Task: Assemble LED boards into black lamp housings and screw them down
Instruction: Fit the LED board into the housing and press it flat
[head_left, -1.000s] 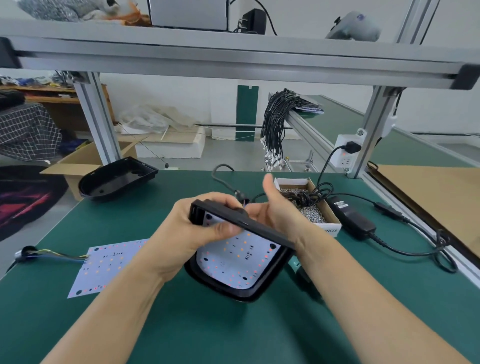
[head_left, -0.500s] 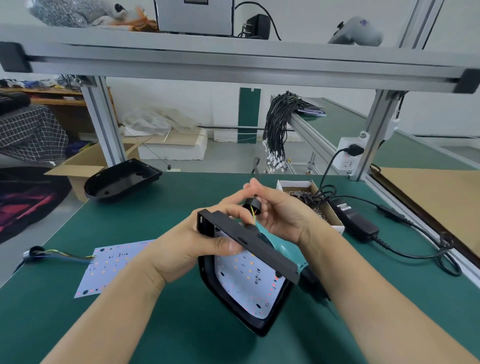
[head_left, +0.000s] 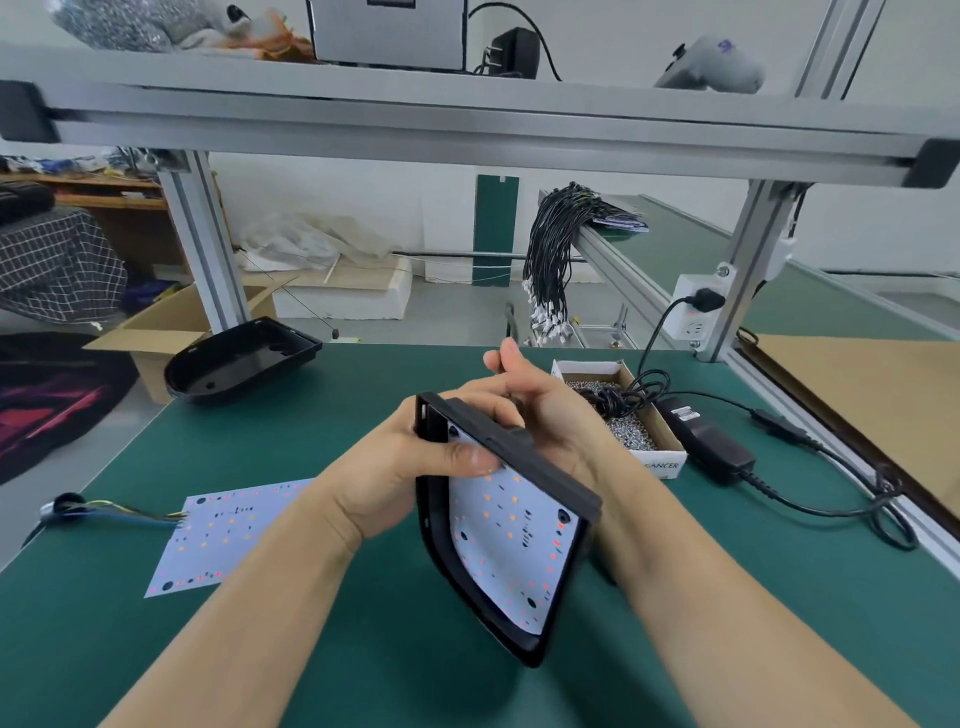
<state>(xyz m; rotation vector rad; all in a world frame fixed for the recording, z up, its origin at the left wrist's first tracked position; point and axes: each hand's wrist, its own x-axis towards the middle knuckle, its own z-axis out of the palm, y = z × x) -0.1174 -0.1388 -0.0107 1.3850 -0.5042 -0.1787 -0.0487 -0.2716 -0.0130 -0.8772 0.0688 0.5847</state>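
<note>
Head view shows the left hand (head_left: 410, 467) gripping the top edge of a black lamp housing (head_left: 524, 457), thumb curled over the rim and pressing on the white LED board (head_left: 509, 540) that sits inside it. Housing and board are tilted up on edge above the green bench (head_left: 363, 649), open face turned toward the person. The right hand (head_left: 540, 410) is behind the housing's upper edge with its fingers (head_left: 501, 361) curled; whether they pinch a wire or a fitting there I cannot tell, since the housing hides them.

The housing looks like stiff moulded plastic, light enough for one hand, and its raised rim gives the surest hold. The board is thin and flat, probably easy to bend or scratch, so it is best pressed only on bare patches between the small LEDs and handled by its edges.

A second LED board (head_left: 228, 540) with coloured wires lies flat on the bench to the left, an empty housing (head_left: 239, 361) rests at the far left, and a box of screws (head_left: 623, 415) stands to the right.
</note>
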